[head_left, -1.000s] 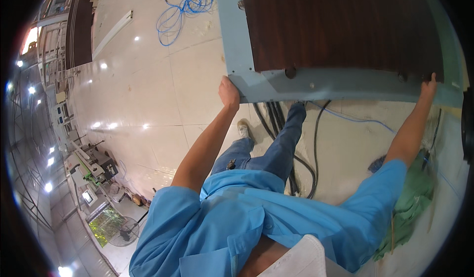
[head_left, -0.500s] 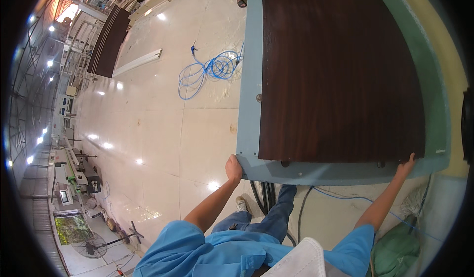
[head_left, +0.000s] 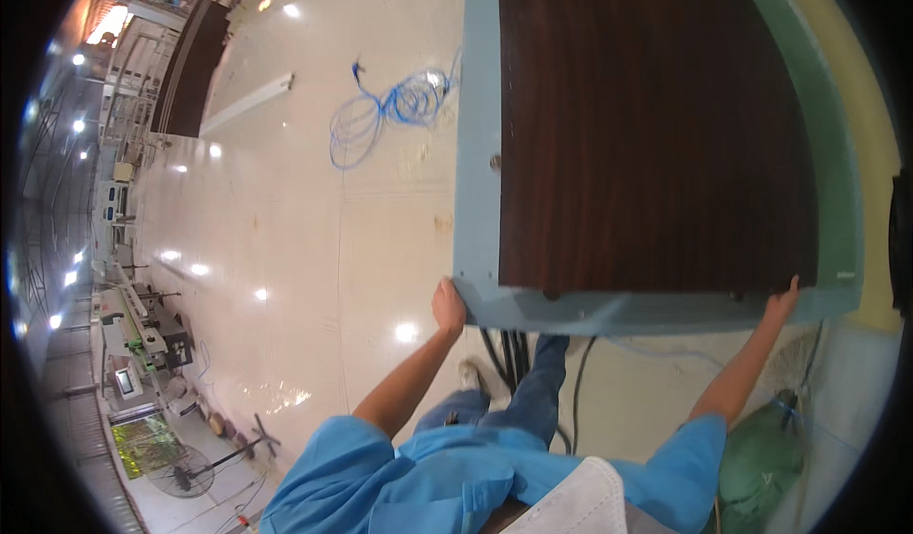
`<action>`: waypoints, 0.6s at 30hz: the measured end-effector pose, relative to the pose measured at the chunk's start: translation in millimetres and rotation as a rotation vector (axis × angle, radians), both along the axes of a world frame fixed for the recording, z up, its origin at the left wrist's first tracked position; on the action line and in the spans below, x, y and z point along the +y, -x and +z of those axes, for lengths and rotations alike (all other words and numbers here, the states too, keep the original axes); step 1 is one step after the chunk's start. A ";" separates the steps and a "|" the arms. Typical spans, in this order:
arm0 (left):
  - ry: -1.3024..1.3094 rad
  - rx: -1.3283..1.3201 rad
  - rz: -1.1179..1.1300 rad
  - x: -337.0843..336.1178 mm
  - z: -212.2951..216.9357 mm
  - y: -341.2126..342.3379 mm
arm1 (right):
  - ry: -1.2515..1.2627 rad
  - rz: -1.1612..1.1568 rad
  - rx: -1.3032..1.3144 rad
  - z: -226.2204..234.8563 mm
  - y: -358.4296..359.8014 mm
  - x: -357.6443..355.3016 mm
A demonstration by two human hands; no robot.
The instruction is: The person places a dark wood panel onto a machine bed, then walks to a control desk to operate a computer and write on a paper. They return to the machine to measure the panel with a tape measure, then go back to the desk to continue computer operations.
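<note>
While a dark striped panel [head_left: 185, 77] lies at the far left and a loose coil of blue hose [head_left: 414, 97] rests on the floor [head_left: 285, 192] nearer the middle, the person's left hand [head_left: 449, 306] is at the near left corner of a grey-blue table [head_left: 478, 154]. That hand is partly curled against the corner; its fingertips are hidden, so I cannot tell how firmly it grips, and it is apart from the wood-grain panel.

To its right, the dark brown wood-grain panel [head_left: 656, 135] lies flat on the table, set in from the left and near edges so that a grey-blue margin shows. Its broad, unbent face suggests a stiff board, probably heavy enough to want two hands. The smooth-looking finish may slide under a light fingertip hold and could scratch, while the corners look the likeliest places to chip. The best hold is probably along the straight near edge, hands well apart, or at opposite edges, with fingers beneath if there is room.

Farther right, the right hand [head_left: 785, 300] reaches over the table's near edge, a digit extended to the wood-grain panel's near right corner. Whether it pinches the board or only touches it, I cannot tell.
</note>
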State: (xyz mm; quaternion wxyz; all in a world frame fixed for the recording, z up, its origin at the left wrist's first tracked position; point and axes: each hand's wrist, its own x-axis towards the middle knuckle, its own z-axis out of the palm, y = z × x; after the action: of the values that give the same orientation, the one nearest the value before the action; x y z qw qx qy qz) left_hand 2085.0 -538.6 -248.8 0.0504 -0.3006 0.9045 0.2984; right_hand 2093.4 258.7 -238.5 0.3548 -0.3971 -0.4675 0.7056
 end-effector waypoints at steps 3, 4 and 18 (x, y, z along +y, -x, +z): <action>-0.077 -0.038 0.068 0.2 2.3 -2.1 | 0.040 -0.037 -0.072 0.6 -3.2 5.8; -0.114 -0.060 0.099 0.8 4.8 -0.7 | 0.049 -0.030 -0.092 0.4 -1.7 5.0; -0.191 0.010 0.193 18.8 23.3 7.7 | -0.314 -0.132 -0.501 17.5 2.3 -4.6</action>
State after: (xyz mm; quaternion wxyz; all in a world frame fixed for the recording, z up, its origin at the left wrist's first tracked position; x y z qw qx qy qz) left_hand 2077.4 -519.8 -225.5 0.0451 -0.3784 0.8391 0.3882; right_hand 2091.1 254.1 -221.0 0.3306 -0.5287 -0.6171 0.4800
